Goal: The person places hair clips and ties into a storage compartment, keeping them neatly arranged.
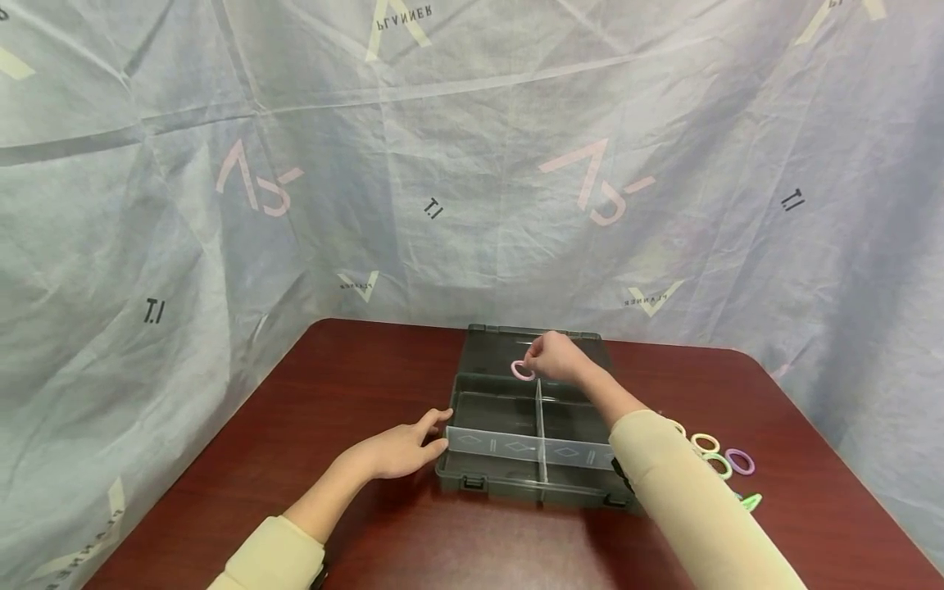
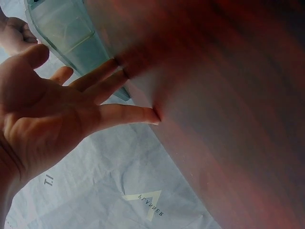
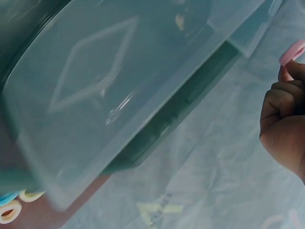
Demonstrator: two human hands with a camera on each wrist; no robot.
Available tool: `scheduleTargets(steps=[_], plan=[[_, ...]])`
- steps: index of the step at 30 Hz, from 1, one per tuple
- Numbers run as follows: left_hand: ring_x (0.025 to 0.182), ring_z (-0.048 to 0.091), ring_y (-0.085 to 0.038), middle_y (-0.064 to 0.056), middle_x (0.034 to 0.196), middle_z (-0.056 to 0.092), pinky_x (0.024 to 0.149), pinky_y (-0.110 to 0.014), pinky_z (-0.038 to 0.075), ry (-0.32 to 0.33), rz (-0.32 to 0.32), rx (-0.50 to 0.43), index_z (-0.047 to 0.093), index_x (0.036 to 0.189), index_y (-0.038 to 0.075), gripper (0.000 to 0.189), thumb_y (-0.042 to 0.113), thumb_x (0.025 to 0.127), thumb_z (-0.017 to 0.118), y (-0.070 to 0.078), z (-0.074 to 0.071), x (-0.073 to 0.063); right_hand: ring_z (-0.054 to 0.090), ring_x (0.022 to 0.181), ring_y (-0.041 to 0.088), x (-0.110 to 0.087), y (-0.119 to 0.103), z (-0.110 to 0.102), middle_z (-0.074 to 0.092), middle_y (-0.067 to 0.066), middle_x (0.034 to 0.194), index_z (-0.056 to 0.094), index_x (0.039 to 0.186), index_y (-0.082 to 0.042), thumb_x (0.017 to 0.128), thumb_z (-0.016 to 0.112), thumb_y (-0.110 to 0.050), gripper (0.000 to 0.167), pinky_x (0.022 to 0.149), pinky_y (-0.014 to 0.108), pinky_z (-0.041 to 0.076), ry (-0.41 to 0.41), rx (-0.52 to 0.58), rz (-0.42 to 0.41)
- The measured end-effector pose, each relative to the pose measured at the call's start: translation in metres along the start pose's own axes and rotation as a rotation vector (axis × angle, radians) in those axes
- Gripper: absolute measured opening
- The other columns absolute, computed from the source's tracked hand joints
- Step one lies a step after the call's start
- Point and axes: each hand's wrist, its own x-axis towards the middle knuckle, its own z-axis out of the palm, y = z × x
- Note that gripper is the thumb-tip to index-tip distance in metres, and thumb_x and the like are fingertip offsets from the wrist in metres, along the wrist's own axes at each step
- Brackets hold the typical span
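Note:
My right hand (image 1: 556,357) pinches a pink hair tie (image 1: 523,371) above the back left compartment of a dark see-through storage box (image 1: 487,485). In the right wrist view, this hair tie (image 3: 292,51) sits between thumb and fingertip, partly cut off by the frame. The box stands with its lid (image 1: 501,348) folded back; clear dividers (image 1: 509,445) split it into compartments. At the box's left side, my left hand (image 1: 401,449) has its fingers spread, thumb and fingertips near the edge. In the left wrist view, this hand (image 2: 52,105) has several fingertips touching the tabletop.
Several hair ties lie right of the box, among them a purple one (image 1: 740,462) and a cream one (image 1: 705,443). A green item (image 1: 751,501) of unclear kind lies near them, partly behind my right sleeve (image 1: 686,492). Printed cloth (image 1: 472,205) hangs behind the reddish-brown table (image 1: 354,369).

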Motion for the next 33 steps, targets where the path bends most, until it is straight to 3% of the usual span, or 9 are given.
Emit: scheduleTargets(steps=[4,11,14,22,28,33], plan=[[0.123,0.060,-0.031,-0.017,0.151,0.046,0.104,-0.053,0.042,0.008,0.003,0.006,0.026,0.161,0.019,0.060,0.036,0.108,0.049,0.001,0.002,0.000,0.040,0.054,0.010,0.008,-0.011,0.012,0.068,0.007,0.070,0.077,0.084,-0.002,0.094,0.064,-0.010,0.018,0.054,0.026,0.035,-0.028,-0.022,-0.018],[0.126,0.058,-0.032,-0.016,0.150,0.048,0.105,-0.053,0.041,0.014,0.001,0.009,0.027,0.160,0.019,0.060,0.037,0.107,0.049,0.000,0.002,0.000,0.033,0.050,0.008,0.017,-0.029,0.031,0.052,-0.007,0.054,0.076,0.076,-0.005,0.093,0.065,-0.010,0.021,0.053,0.026,0.032,-0.062,-0.078,0.008],[0.126,0.058,-0.033,-0.017,0.150,0.048,0.105,-0.054,0.041,0.008,0.001,0.011,0.027,0.160,0.018,0.060,0.037,0.108,0.049,0.002,0.001,-0.002,0.032,0.051,0.009,0.022,-0.033,0.040,0.052,-0.006,0.053,0.074,0.071,-0.007,0.092,0.067,-0.010,0.023,0.055,0.026,0.032,-0.067,-0.107,0.018],[0.127,0.057,-0.032,-0.016,0.151,0.047,0.106,-0.053,0.041,-0.003,-0.005,0.009,0.026,0.161,0.018,0.060,0.037,0.108,0.048,0.005,0.001,-0.002,0.055,0.063,0.012,0.027,-0.048,0.056,0.067,-0.006,0.070,0.076,0.074,-0.013,0.090,0.074,-0.014,0.016,0.062,0.030,0.047,-0.070,-0.155,0.048],[0.127,0.057,-0.032,-0.016,0.152,0.046,0.106,-0.053,0.041,-0.004,0.002,0.022,0.025,0.161,0.018,0.060,0.037,0.108,0.047,0.004,0.001,0.000,0.059,0.066,0.016,0.030,-0.056,0.064,0.066,-0.004,0.073,0.074,0.073,-0.016,0.091,0.075,-0.015,0.018,0.060,0.033,0.049,-0.100,-0.206,0.114],[0.127,0.057,-0.031,-0.016,0.151,0.046,0.105,-0.053,0.042,0.000,-0.001,0.027,0.026,0.161,0.018,0.061,0.038,0.108,0.048,0.004,0.001,-0.001,0.057,0.062,0.015,0.035,-0.063,0.075,0.064,-0.005,0.071,0.074,0.071,-0.019,0.093,0.074,-0.017,0.022,0.055,0.032,0.047,-0.140,-0.251,0.123]])
